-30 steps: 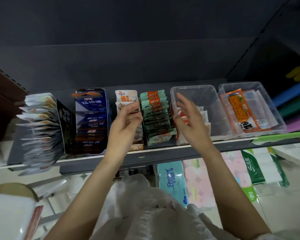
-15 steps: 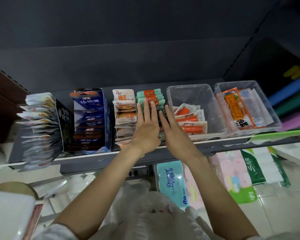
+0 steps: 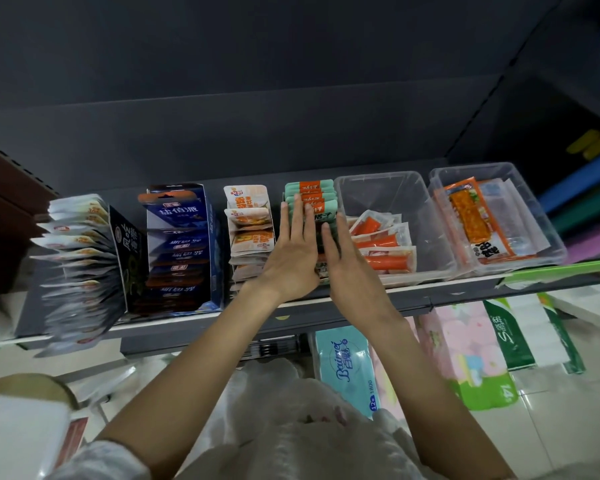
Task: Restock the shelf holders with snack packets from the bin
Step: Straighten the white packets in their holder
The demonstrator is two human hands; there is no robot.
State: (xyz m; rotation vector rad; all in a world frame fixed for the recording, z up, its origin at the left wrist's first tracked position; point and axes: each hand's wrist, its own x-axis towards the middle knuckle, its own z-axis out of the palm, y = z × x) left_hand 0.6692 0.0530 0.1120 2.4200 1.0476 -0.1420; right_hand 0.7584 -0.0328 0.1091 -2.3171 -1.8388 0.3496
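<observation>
While both forearms reach up from the near edge over a white plastic bag point(image 3: 302, 434), tissue packs point(image 3: 347, 368) stand on the floor below the shelf point(image 3: 465, 299). Left hand point(image 3: 291, 258) and right hand point(image 3: 350, 271) lie flat, fingers straight and held together, side by side on the row of green-and-orange snack packets point(image 3: 314, 194); left fingers rest on the packets' tops, right hand presses along the row's right flank. Neither hand curls round anything. That row stands upright, front to back, mid-shelf. Just left of it: a row of white-and-orange packets point(image 3: 248, 220), then a blue display box point(image 3: 182, 251) with dark packets, then a fanned row of silver-white pouches point(image 3: 73, 268) at the far left, leaning toward the shelf's near edge. Just right of the hands: a clear bin point(image 3: 426, 237) holding a few orange stick packets point(image 3: 385, 251) at its near end, its far half bare. Further right, a second clear bin point(image 3: 534, 216) with flat orange packets point(image 3: 471, 220) lying in it. Behind everything, the dark grey back panel point(image 3: 291, 133) of the shelving.
</observation>
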